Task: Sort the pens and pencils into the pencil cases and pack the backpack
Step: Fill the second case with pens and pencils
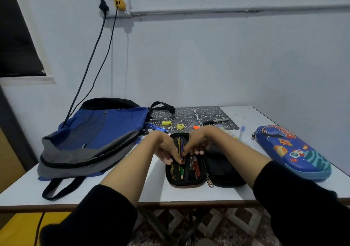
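Note:
A black pencil case (217, 172) lies open at the table's front middle, its left half filled with several pencils and pens (189, 168). Both hands meet over that half. My left hand (166, 149) and my right hand (197, 143) pinch a few thin pencils (180, 145) that stand in the case. A blue space-print pencil case (291, 151) lies shut at the right. The blue and grey backpack (94, 137) lies flat at the left. A black marker (216, 121), a blue pen (155, 128) and a pale capped pen (242, 132) lie loose behind the case.
A patterned mat (191, 115) at the back carries a yellow eraser (166, 123) and a yellow sharpener (180, 126). Two cables (91, 71) run from the wall socket down behind the backpack. The table's front edge (170, 205) is close to me.

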